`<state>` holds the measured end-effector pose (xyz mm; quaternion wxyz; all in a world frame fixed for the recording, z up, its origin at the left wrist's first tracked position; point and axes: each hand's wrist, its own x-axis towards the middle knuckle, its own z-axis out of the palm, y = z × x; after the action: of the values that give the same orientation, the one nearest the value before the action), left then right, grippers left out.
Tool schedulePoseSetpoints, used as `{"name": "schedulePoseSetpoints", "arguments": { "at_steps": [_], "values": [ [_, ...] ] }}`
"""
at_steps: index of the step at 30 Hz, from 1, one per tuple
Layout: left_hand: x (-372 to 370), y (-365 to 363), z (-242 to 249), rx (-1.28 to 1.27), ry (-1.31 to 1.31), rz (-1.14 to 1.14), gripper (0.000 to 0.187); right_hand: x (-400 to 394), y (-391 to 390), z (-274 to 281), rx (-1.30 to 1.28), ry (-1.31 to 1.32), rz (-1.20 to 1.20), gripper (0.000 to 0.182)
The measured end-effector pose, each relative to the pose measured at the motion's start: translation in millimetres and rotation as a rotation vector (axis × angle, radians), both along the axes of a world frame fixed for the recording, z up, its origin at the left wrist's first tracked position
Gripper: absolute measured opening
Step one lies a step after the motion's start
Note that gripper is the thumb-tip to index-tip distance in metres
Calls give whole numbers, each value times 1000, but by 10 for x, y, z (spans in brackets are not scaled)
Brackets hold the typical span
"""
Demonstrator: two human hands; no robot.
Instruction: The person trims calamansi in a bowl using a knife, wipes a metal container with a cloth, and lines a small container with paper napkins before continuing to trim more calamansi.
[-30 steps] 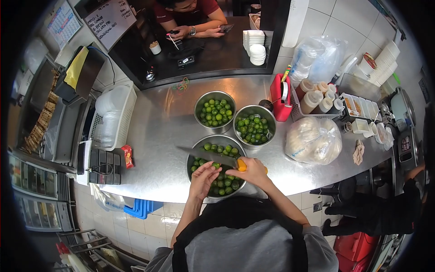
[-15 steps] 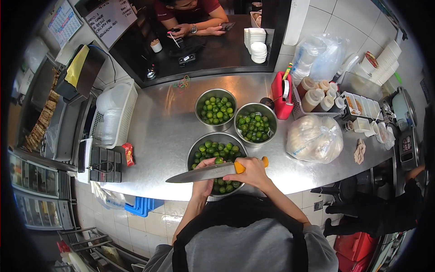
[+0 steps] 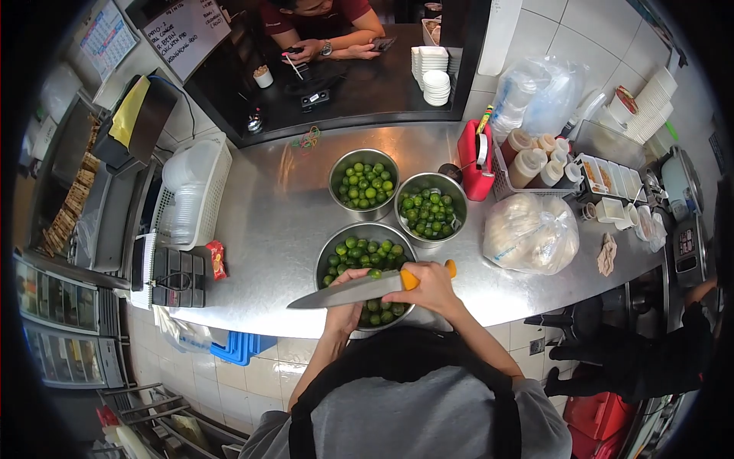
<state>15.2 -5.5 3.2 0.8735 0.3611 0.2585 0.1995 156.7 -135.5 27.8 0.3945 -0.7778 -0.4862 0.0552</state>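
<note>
My right hand (image 3: 430, 289) is wrapped around the yellow handle of a large kitchen knife (image 3: 348, 292), whose broad blade points left. Fingers of my left hand (image 3: 345, 314) pinch a small green lime (image 3: 375, 273) right at the upper edge of the blade. Part of the left hand is hidden behind the blade. Both hands are over a steel bowl (image 3: 319, 264) of small green limes, just in front of my body. Two more steel bowls of limes, a left one (image 3: 332, 191) and a right one (image 3: 428, 242), stand behind it.
A plastic bag of pale contents (image 3: 531, 233) sits on the steel counter (image 3: 264, 229) at right, near sauce bottles (image 3: 527, 167) and a red holder (image 3: 475, 164). At left is a white basket (image 3: 218, 180). Across the pass-through a person (image 3: 325, 27) leans; another person (image 3: 665, 348) stands at right.
The knife and my right hand have shifted slightly right. The pinched lime has moved a little to the right too. My left hand has stayed almost in place.
</note>
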Motion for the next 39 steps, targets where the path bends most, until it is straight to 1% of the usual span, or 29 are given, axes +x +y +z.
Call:
{"name": "schedulePoseSetpoints", "arguments": {
  "at_steps": [3,6,9,10,12,15,18,19,21,24,25,26,30,33,36,37,39],
  "values": [
    [-28,43,140,-8,22,-34,21,164,-134,-57,-69,49,-48,63],
    [119,140,53,-15,20,-165,24,194,-215,-28,-159,45,-32,62],
    [568,142,197,187,176,-214,30,101,-180,29,-93,173,-16,58],
    [685,115,311,166,40,-206,34,99,-184,32,-82,266,-16,55],
    [778,145,428,191,-145,-233,38,133,-201,41,-58,447,-21,51],
    [761,326,69,830,73,-171,36,280,-281,-284,69,643,-41,46],
    [670,342,-69,1652,376,-288,36,268,-268,12,122,901,-70,42],
    [683,280,-103,1638,345,-269,27,265,-252,-24,92,885,-82,41],
    [716,172,-169,1707,378,-226,29,251,-218,-147,32,851,-105,38],
    [822,112,-179,1794,468,-199,28,225,-192,-207,40,805,-46,34],
    [854,112,-187,1813,486,-204,28,219,-183,-238,30,819,-41,27],
    [871,113,-207,1831,507,-207,28,206,-170,-274,29,787,-39,24],
    [821,188,-252,1794,430,-169,28,203,-129,-322,18,697,-45,15],
    [596,282,-146,1044,261,-337,29,244,-141,-207,45,682,-77,15],
    [337,220,157,215,125,-417,32,229,-111,-165,78,671,-41,15],
    [265,229,143,115,84,-448,33,211,-92,-169,86,665,-19,16],
    [186,180,121,39,38,-424,33,152,-44,-219,76,689,4,16]
  ]
}}
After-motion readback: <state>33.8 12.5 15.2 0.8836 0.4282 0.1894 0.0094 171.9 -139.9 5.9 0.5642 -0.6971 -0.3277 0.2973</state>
